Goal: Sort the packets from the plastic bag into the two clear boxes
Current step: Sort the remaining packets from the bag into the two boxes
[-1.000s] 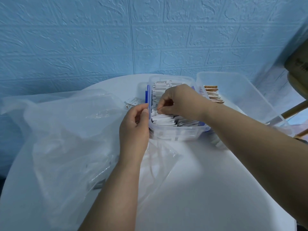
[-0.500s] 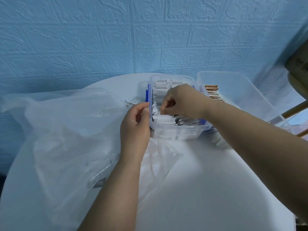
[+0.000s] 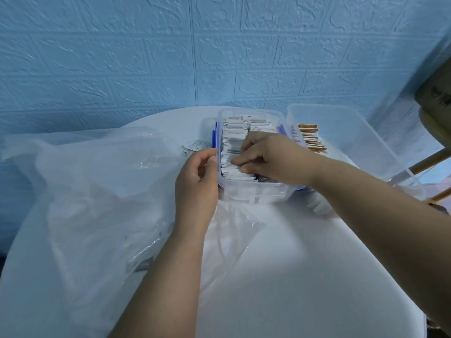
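The left hand lies curled against the left wall of the clear box; whether it grips cannot be told. The right hand reaches over the box, its bent fingers pinching white packets inside.

Looking at a pale blue wall with a raised brick pattern. Plain white on the table. Milky, see-through look to the plastic bag. Clear for the middle box, bright blue on its clips, white packets inside edged in grey. Clear again for the other box, brown-topped packets in there. White with brownish print on the loose packet.
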{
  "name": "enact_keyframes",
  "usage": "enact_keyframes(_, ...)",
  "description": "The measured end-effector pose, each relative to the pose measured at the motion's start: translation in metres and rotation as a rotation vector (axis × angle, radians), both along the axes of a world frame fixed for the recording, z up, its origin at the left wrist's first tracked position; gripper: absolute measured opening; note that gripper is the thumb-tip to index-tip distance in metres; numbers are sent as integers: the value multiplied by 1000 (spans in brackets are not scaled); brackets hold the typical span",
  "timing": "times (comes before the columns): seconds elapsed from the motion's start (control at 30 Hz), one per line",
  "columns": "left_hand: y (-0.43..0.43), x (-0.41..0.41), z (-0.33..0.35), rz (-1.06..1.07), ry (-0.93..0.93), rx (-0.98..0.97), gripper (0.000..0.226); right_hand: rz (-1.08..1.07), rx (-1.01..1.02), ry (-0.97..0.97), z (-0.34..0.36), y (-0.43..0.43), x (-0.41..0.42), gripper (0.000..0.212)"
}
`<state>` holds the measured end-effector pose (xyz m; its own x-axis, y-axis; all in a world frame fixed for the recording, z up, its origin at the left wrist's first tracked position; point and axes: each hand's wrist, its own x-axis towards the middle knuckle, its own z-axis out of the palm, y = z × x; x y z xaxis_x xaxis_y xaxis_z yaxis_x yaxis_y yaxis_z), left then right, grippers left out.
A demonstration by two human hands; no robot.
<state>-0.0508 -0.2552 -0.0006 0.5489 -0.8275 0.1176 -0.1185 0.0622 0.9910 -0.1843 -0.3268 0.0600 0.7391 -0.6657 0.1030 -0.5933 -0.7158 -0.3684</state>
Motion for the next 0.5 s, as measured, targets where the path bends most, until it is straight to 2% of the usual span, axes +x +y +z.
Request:
enact_keyframes(0.23,-1,0,-1,-2,-6,6,19,67,2,43,-2,-3,2,19)
enact_keyframes(0.5,0,1,-2,0,-22,-3,19,27,11,31,-2,-2,-4,21)
